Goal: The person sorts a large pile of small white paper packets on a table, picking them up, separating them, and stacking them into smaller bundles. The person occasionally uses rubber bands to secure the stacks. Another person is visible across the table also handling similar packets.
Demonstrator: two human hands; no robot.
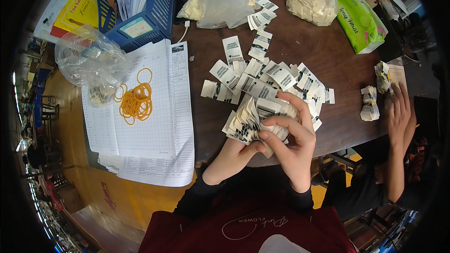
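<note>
Over the table's near edge, my left hand (230, 157) is closed around a thick fanned stack of white fabric labels (245, 121) with black print. My right hand (296, 147) bends over the same stack, its thumb and forefinger pinching at the labels' near edge while the other fingers curve above. Part of the stack lies hidden behind my right fingers. Just beyond my hands spreads a loose pile of similar labels (280, 76), overlapping and turned various ways.
Orange rubber bands (137, 103) lie on ruled papers (159, 145) at left, beside a clear plastic bag (91, 61) and blue basket (161, 23). Label-filled bags (311, 2) and a green tissue pack (358, 23) stand behind. At right, another person's hand (399, 112) is near banded bundles (370, 104).
</note>
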